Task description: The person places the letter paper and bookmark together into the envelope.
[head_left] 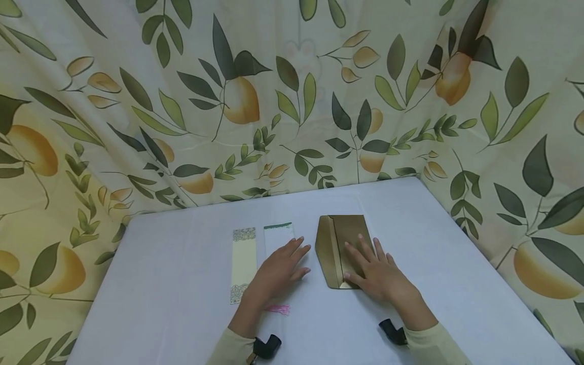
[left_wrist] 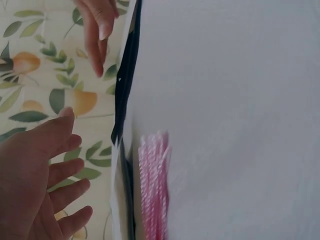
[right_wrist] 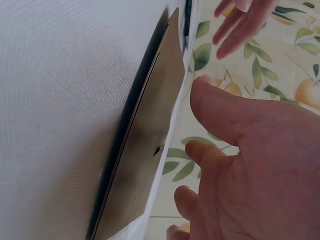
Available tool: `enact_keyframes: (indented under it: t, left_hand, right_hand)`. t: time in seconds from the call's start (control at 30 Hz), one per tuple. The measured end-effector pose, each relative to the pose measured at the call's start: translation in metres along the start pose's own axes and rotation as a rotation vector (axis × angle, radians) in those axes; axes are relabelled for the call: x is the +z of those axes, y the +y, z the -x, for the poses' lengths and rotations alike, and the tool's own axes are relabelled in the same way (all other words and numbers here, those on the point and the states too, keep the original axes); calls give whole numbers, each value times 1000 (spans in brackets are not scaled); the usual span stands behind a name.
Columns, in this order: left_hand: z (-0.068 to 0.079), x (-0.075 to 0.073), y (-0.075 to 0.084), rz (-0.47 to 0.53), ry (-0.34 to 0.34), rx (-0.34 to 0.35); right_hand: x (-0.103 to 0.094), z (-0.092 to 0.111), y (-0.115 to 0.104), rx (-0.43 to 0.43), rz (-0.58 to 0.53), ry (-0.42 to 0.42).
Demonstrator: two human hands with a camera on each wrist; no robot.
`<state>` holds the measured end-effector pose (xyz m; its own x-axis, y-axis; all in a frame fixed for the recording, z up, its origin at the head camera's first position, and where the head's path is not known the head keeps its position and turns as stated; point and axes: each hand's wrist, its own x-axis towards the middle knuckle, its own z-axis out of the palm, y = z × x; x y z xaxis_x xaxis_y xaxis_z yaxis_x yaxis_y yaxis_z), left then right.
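A gold-brown envelope [head_left: 326, 243] lies on the white tabletop, its pointed flap spread out to the left. My right hand [head_left: 378, 274] hovers over the envelope's right half with spread, slightly bent fingers; the right wrist view has the envelope [right_wrist: 145, 135] below the palm. To the left, my left hand [head_left: 280, 266] is over a white card [head_left: 276, 235] with a green top edge, partly covering it, and grips nothing. Left of that hand lies a cream strip [head_left: 244, 258] with patterned bands at both ends. A pink tassel [left_wrist: 155, 190] shows near my left wrist.
The white-clothed table [head_left: 173, 284] narrows toward its far edge. Behind and beside it hangs a curtain [head_left: 292, 116] printed with leaves and orange fruit. Black wrist cameras sit at the left cuff [head_left: 230, 350] and the right cuff [head_left: 424, 339].
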<state>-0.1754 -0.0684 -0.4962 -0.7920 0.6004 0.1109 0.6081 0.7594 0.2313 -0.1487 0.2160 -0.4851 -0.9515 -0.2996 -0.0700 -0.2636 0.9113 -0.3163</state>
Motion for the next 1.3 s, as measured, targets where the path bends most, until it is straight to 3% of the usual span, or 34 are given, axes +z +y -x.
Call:
enact_keyframes:
  t: [0.3,0.73,1.07,1.3]
  left_hand:
    - [-8,12,6,0,22,43]
    - [-24,14,28,-34,22,86]
    - [-32,22,45,-60,10,69]
    - [-37,25,50,-16,-10,64]
  right_hand:
    - [0,0,-1,-17,30,-25]
    - [-10,3,-11,-11,44,-102]
    - [-13,5,-13,2,7,-125]
    - [-10,4,-13,0,15,-111]
